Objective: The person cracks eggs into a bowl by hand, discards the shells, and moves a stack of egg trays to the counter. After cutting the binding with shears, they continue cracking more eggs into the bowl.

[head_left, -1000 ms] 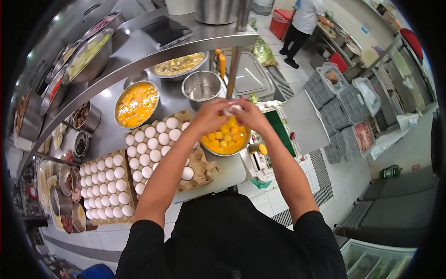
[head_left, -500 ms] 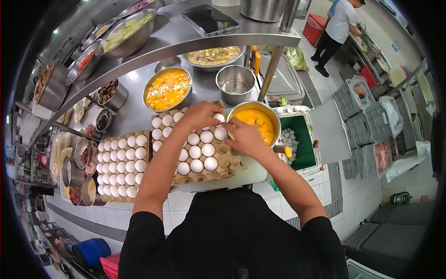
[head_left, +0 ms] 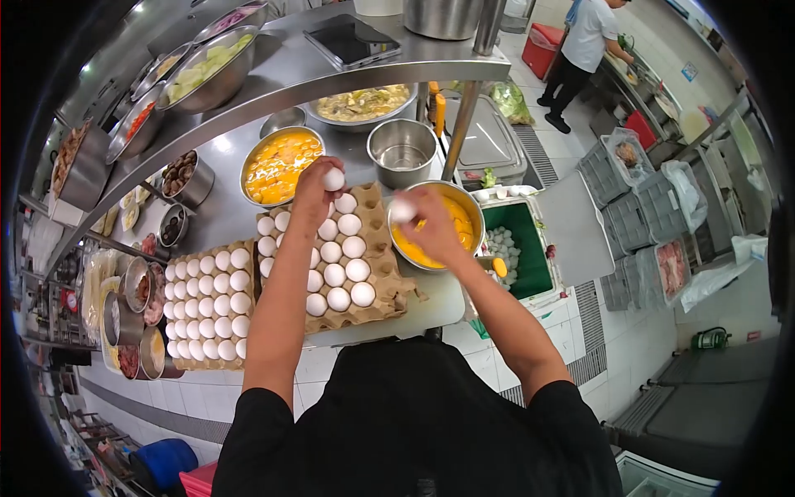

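"Holding what, are we, in our left hand (head_left: 315, 192)?"

"We pinch a white egg (head_left: 334, 180) between thumb and fingers, above the upper edge of the near cardboard egg tray (head_left: 387, 269), close to the steel bowl of yolks (head_left: 269, 203)."

"And our right hand (head_left: 432, 225)?"

"It's blurred, over the left side of the steel pan of cracked eggs (head_left: 430, 266). We have a second white egg (head_left: 403, 209) at its fingertips, but we can't tell how far apart the other fingers are."

"What else do we have around us?"

"Our near tray has bare cups on its right side and eggs in rows further left. Beside it we see the fuller egg tray (head_left: 199, 364). Behind the pan stands a deep steel pot (head_left: 402, 150), and to its right we have the green-lined container (head_left: 534, 269). Well apart from us, a co-worker (head_left: 586, 41) stands at a far counter (head_left: 607, 79)."
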Tool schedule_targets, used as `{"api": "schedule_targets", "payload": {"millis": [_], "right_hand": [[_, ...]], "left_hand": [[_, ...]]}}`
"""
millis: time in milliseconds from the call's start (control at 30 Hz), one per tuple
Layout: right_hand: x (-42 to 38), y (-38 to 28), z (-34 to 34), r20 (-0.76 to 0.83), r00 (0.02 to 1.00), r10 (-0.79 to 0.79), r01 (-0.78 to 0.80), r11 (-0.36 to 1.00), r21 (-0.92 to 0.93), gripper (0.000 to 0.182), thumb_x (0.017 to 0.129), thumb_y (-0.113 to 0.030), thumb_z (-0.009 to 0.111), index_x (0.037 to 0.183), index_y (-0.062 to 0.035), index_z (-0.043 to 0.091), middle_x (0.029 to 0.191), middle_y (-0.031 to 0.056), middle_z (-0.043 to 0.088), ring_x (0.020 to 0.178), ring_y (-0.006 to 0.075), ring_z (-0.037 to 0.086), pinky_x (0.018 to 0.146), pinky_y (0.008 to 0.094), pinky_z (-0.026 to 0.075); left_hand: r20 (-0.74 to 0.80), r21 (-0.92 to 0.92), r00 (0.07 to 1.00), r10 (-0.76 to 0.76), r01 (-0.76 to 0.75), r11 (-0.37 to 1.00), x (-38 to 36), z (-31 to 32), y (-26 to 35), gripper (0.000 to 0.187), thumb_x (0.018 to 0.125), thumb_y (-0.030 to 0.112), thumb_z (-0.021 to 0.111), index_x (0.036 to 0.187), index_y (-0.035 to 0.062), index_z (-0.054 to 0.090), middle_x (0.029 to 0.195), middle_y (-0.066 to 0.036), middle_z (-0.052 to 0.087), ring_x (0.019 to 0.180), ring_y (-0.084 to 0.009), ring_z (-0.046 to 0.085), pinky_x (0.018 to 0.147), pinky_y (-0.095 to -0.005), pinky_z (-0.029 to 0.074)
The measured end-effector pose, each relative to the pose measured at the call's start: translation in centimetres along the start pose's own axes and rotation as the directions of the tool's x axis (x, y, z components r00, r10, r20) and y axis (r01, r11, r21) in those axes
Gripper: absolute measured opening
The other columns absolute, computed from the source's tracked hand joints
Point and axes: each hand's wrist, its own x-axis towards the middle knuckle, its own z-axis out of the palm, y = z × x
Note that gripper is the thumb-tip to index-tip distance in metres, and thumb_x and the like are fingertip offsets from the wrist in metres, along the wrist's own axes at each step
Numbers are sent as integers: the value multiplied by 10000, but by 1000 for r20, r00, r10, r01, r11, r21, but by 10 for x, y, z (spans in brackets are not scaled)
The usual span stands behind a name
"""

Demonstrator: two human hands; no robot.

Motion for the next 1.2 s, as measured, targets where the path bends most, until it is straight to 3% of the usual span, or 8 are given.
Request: {"api": "schedule_targets", "payload": {"millis": [67, 233, 400, 467, 933, 1033, 1100, 1200], "right_hand": [[17, 39, -25, -297, 938, 179, -114, 968, 225, 398, 869, -124, 652, 1240, -49, 529, 1054, 86, 591, 872, 225, 651, 733, 314, 538], [65, 62, -77, -327, 670, 667, -244, 613, 751, 382, 958, -267, 574, 1265, -115, 404, 883, 114, 585, 634, 153, 585, 603, 276, 524], [88, 84, -70, -566, 412, 714, -215, 680, 701, 364, 995, -323, 528, 1296, -141, 432, 822, 68, 542, 542, 141, 490, 505, 280, 470], [89, 82, -65, -172, 664, 728, -428, 558, 711, 461, 993, -304, 549, 1389, -98, 433, 904, 59, 576, 590, 117, 527, 486, 287, 445], [31, 37, -79, 343, 778, 526, -625, 600, 499, 331, 987, -263, 620, 1241, -55, 659, 902, 17, 629, 652, 55, 580, 579, 215, 505], [31, 35, -81, 349, 788, 507, -569, 816, 101, 367, 937, -268, 679, 1236, -55, 664, 900, 83, 683, 694, 132, 652, 618, 286, 525], [26, 27, -82, 231, 923, 307, -238, 930, -282, 391, 889, -261, 719, 1217, -56, 666, 912, 171, 710, 796, 242, 705, 702, 356, 535], [20, 17, -88, 150, 981, 120, -51, 915, -401, 398, 872, -239, 722, 1224, -64, 653, 939, 220, 701, 890, 343, 696, 786, 384, 533]], "left_hand": [[59, -28, 993, -107, 109, 994, 0, -2, -1, 174, 969, 197, 503, 971, 73, 626, 872, -46, 623, 642, -146, 601, 490, -249, 451], [85, 30, 992, -97, 95, 995, 0, 59, -9, 261, 907, 81, 606, 1162, 31, 624, 909, -37, 636, 652, -118, 620, 508, -240, 514], [252, 173, 964, -84, 40, 984, 14, 105, -23, 316, 897, 108, 647, 1196, 16, 608, 1016, -59, 651, 665, -97, 605, 513, -234, 488], [276, 283, 959, -67, -14, 959, 17, 123, -26, 319, 890, 126, 665, 1186, 15, 620, 1032, -52, 646, 656, -83, 589, 511, -234, 479], [486, 663, 874, -29, -346, 664, 0, 123, -34, 380, 794, 166, 739, 1152, 47, 694, 992, -126, 725, 894, -202, 690, 822, -321, 523], [498, 656, 858, 124, -467, 593, -8, 114, -40, 346, 790, 79, 665, 1133, 41, 691, 998, -106, 719, 879, -200, 683, 776, -310, 525], [547, 667, 824, 148, -536, 518, -11, 110, -38, 349, 786, 90, 671, 1133, 56, 696, 1004, -100, 701, 895, -227, 676, 793, -321, 522], [603, 679, 782, 161, -608, 412, -16, 122, -27, 353, 777, 111, 687, 1128, 83, 705, 1020, -94, 663, 921, -267, 655, 826, -340, 515]]}}
